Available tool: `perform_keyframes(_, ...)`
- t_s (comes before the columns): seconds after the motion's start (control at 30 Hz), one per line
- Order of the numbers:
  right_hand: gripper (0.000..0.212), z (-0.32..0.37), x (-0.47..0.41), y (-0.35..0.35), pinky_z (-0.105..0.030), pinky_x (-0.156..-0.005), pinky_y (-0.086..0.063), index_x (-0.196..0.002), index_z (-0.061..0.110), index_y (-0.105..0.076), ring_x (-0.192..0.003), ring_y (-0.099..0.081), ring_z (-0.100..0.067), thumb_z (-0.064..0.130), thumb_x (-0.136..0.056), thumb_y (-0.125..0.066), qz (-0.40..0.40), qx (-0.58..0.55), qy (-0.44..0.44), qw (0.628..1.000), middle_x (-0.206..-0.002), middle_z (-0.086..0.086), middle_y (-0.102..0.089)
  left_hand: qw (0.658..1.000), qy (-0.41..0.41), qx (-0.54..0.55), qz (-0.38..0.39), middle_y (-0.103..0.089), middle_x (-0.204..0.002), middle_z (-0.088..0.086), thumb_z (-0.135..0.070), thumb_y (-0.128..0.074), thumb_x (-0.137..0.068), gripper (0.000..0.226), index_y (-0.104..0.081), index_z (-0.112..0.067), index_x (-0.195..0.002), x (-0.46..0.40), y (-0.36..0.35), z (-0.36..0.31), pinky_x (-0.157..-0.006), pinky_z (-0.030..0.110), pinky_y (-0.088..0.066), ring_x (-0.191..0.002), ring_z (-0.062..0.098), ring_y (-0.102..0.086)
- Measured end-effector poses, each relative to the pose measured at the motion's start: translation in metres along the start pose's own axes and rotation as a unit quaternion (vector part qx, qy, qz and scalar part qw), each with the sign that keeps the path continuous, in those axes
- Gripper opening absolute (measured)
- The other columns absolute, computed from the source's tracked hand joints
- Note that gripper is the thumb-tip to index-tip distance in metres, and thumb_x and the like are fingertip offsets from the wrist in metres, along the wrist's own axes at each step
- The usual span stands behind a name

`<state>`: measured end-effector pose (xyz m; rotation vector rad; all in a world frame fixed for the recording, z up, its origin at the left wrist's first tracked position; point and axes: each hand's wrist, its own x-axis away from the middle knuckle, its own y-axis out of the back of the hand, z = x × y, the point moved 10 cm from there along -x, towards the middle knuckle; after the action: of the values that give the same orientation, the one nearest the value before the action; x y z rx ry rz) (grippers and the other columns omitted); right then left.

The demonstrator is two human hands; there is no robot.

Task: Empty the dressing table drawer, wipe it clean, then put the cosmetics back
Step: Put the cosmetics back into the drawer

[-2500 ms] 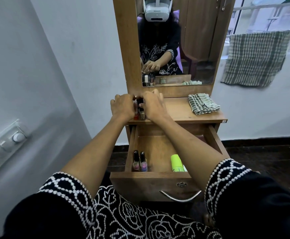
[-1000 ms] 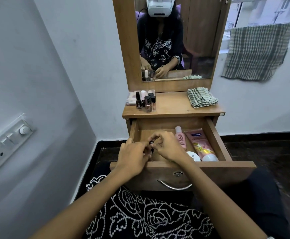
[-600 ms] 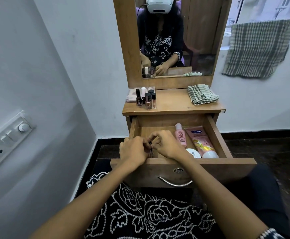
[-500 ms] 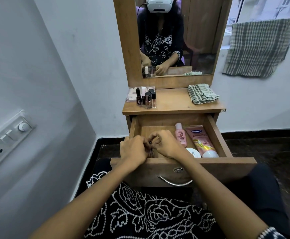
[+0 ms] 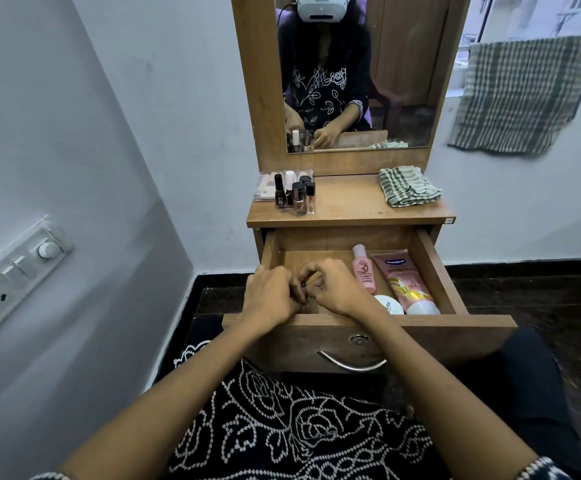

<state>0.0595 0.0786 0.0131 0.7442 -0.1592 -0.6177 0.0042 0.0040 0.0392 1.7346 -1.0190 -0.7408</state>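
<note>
— Drawer [image 5: 434, 268] pulled open below the tabletop [image 5: 348, 202]; pink tube [image 5: 403, 282] and pink bottle [image 5: 363, 270] lying at its right side, long axes running front to back.
— Nearer hand?
— Right hand [image 5: 337, 289], just left of the bottle; left hand [image 5: 270, 296] farther off.
— Grip?
— Fingertips of both curled together, pinching small dark bottles [image 5: 302, 292]; mostly hidden.

A home bedroom corner. A wooden dressing table [image 5: 348, 209] with mirror [image 5: 355, 71] holds nail polish bottles [image 5: 294, 195]. A checked towel [image 5: 521, 91] hangs by the window.

"Vaseline", "10X" on pink tube [image 5: 404, 280]
</note>
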Motion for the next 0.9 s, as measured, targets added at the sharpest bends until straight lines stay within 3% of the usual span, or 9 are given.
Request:
perform_keyframes(0.13, 0.031, -0.001, -0.001, -0.001, -0.033, -0.068, -0.055, -0.094, 0.011, -0.067, -0.072, -0.067, -0.025, -0.009, -0.079, -0.050, 0.001, 0.005, 0.001, 1.000, -0.093, -0.008, -0.070, 1.000, -0.009, 0.004, -0.003, -0.071, -0.093, -0.004, -0.030, -0.074, -0.077, 0.007, -0.077, -0.026, -0.083, 0.001, 0.001, -0.002, -0.088, 0.033, -0.040, -0.103, 0.022, -0.049)
perform_keyframes(0.27, 0.026, -0.001, -0.001, -0.002, -0.027, -0.072, -0.053, -0.097, 0.012, -0.068, -0.076, -0.066, -0.018, -0.006, -0.083, -0.055, 0.006, -0.001, 0.007, 1.000, -0.099, -0.005, -0.069, 1.000, -0.002, 0.000, -0.002, -0.071, -0.096, -0.003, -0.031, -0.074, -0.077, 0.009, -0.077, -0.027, -0.085, 0.001, 0.000, 0.000, -0.088, 0.033, -0.039, -0.104, 0.022, -0.049)
perform_keyframes(0.37, 0.018, 0.001, -0.001, 0.000, -0.032, -0.080, -0.054, -0.099, 0.012, -0.069, -0.084, -0.065, -0.021, 0.002, -0.086, -0.061, 0.002, 0.000, 0.020, 1.000, -0.103, -0.003, -0.068, 1.000, 0.005, -0.001, -0.003, -0.071, -0.098, -0.003, -0.031, -0.073, -0.078, 0.009, -0.077, -0.027, -0.086, 0.001, 0.000, 0.001, -0.088, 0.033, -0.039, -0.105, 0.023, -0.050)
perform_keyframes(0.73, 0.011, 0.001, -0.001, 0.006, -0.039, -0.080, -0.054, -0.097, 0.014, -0.070, -0.084, -0.063, -0.018, 0.015, -0.088, -0.064, -0.029, 0.008, 0.030, 0.999, -0.102, -0.002, -0.067, 1.000, 0.022, 0.016, -0.015, -0.071, -0.093, -0.003, -0.030, -0.078, -0.072, 0.013, -0.077, -0.027, -0.084, 0.002, 0.004, 0.005, -0.086, 0.032, -0.041, -0.105, 0.023, -0.051)
perform_keyframes(0.9, 0.012, 0.000, 0.000, 0.013, -0.036, -0.080, -0.051, -0.094, 0.013, -0.070, -0.086, -0.059, -0.014, 0.019, -0.089, -0.061, -0.061, 0.005, 0.026, 0.998, -0.099, -0.003, -0.068, 0.999, 0.019, 0.032, -0.020, -0.071, -0.089, -0.007, -0.032, -0.083, -0.066, 0.016, -0.075, -0.026, -0.079, 0.002, 0.009, 0.004, -0.083, 0.032, -0.039, -0.102, 0.020, -0.050)
